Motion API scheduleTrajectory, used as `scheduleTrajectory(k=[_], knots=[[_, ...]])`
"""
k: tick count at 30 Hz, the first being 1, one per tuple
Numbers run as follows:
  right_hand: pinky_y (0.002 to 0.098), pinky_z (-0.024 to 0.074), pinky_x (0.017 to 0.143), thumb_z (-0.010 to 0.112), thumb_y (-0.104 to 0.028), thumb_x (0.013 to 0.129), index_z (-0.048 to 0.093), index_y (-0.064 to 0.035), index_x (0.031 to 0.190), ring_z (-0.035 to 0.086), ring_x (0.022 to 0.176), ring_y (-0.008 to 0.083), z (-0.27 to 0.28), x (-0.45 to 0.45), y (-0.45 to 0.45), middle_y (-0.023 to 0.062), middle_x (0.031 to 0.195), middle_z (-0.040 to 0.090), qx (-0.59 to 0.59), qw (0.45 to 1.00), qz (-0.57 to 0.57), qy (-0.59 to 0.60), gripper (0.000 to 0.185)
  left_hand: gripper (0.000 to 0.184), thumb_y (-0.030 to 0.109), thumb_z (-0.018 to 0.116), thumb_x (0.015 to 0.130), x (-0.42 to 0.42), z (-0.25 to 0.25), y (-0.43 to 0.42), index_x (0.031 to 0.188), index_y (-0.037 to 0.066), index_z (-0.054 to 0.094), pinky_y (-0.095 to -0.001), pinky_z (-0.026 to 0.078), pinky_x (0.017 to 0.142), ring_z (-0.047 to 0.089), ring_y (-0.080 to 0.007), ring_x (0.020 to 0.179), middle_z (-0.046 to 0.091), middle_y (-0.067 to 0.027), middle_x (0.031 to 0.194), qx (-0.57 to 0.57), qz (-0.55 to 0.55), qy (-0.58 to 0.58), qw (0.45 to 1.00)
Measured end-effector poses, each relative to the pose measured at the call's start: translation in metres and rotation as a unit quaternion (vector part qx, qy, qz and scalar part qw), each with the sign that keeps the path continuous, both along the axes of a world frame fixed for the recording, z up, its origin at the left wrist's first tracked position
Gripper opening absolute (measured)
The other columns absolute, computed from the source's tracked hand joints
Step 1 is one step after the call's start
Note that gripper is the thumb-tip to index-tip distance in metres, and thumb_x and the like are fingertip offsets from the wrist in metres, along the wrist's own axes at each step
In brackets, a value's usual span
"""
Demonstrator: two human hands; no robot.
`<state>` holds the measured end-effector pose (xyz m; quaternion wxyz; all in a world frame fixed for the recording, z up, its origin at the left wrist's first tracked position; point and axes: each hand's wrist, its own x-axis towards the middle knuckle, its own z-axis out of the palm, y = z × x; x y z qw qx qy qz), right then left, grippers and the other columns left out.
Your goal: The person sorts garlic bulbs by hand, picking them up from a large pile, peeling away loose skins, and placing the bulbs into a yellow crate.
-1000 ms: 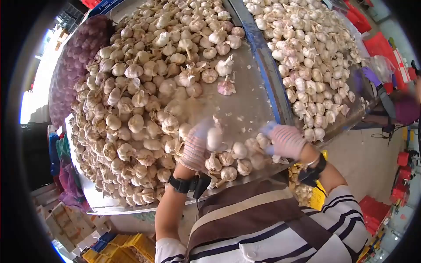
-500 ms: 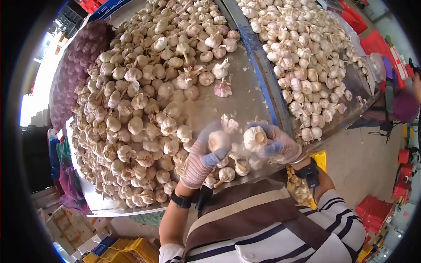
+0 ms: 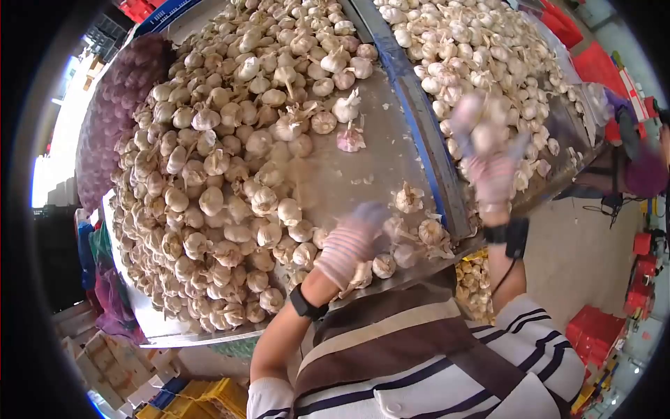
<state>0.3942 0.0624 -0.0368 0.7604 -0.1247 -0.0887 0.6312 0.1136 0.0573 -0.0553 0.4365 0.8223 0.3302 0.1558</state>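
My right hand (image 3: 491, 164), in a striped glove with grey-blue fingertips, is over the right-hand garlic pile (image 3: 481, 56). A blurred garlic bulb (image 3: 488, 138) is between its fingers, and another pinkish bulb (image 3: 469, 108) is at the fingertips. Gloved the same way, my left hand (image 3: 352, 241) is low over the near part of the metal table (image 3: 380, 164); motion smears its fingers, so their grip is unclear. Close to it lie loose garlic bulbs, among them one with ragged skin (image 3: 408, 198) and one near the divider (image 3: 431, 232). A large garlic pile (image 3: 223, 174) spreads to the left.
A blue-edged metal divider (image 3: 419, 115) separates the two piles. Purple net sacks of garlic (image 3: 125, 105) stand at the far left. Below the table edge is a yellow container of garlic (image 3: 474, 286). Red crates (image 3: 593, 339) sit on the floor at right; another person is partly visible there.
My right hand has swung up and right across the divider, carrying garlic. My left hand has shifted slightly right, and the bulb it held no longer shows there.
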Motion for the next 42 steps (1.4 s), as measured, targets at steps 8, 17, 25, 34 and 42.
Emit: scheduleTrajectory(k=[8, 17, 25, 34, 42], knots=[[0.0314, 0.0483, 0.081, 0.068, -0.017, 0.076, 0.057, -0.0018, 0.107, 0.058, 0.096, 0.0203, -0.051, -0.04, -0.031, 0.0096, 0.101, 0.061, -0.066, 0.573, 0.162, -0.801, 0.036, 0.016, 0.021, 0.054, 0.084, 0.029, -0.062, -0.016, 0.095, 0.01, 0.056, -0.0408, 0.044, 0.073, 0.061, -0.027, 0.078, 0.061, -0.0109, 0.085, 0.216, -0.113, 0.282, 0.928], [0.0255, 0.0504, 0.06, 0.064, -0.018, 0.084, 0.063, -0.0047, 0.092, 0.06, 0.061, 0.0132, -0.061, -0.04, -0.028, 0.0039, 0.075, 0.063, -0.229, 0.866, 0.185, -0.403, 0.016, 0.038, 0.026, 0.064, 0.087, -0.031, -0.008, 0.004, 0.117, 0.004, 0.054, -0.032, 0.053, 0.065, 0.063, -0.0172, 0.088, 0.063, -0.0094, 0.096, -0.375, 0.084, -0.214, 0.898], [0.0431, 0.0509, 0.077, 0.068, -0.017, 0.07, 0.063, -0.0162, 0.103, 0.06, 0.099, 0.0293, -0.036, -0.084, -0.038, 0.0107, 0.106, 0.06, 0.073, 0.324, 0.354, -0.875, 0.034, 0.074, 0.066, 0.04, 0.088, -0.049, -0.011, -0.016, 0.123, 0.002, 0.05, -0.0238, 0.053, 0.057, 0.067, -0.0223, 0.079, 0.064, -0.0169, 0.103, -0.597, 0.167, -0.31, 0.721], [0.0324, 0.0506, 0.07, 0.073, -0.024, 0.072, 0.059, -0.0092, 0.112, 0.062, 0.086, 0.0212, -0.02, -0.078, -0.026, 0.0066, 0.099, 0.063, -0.056, 0.563, 0.428, -0.704, 0.045, 0.081, 0.063, 0.072, 0.068, -0.045, 0.025, -0.026, 0.115, 0.003, 0.047, -0.0177, 0.039, 0.044, 0.052, -0.0067, 0.05, 0.063, -0.005, 0.078, -0.389, 0.185, -0.325, 0.842], [0.017, 0.039, 0.05, 0.075, -0.024, 0.073, 0.043, -0.0031, 0.129, 0.048, 0.061, 0.0057, -0.018, -0.072, -0.045, 0.0043, 0.099, 0.058, -0.117, 0.893, 0.407, -0.15, 0.068, 0.08, 0.07, 0.066, 0.067, -0.045, 0.013, -0.031, 0.108, 0.003, 0.052, -0.0182, 0.04, 0.048, 0.053, -0.0069, 0.055, 0.06, -0.0026, 0.076, -0.351, 0.221, -0.278, 0.866]])
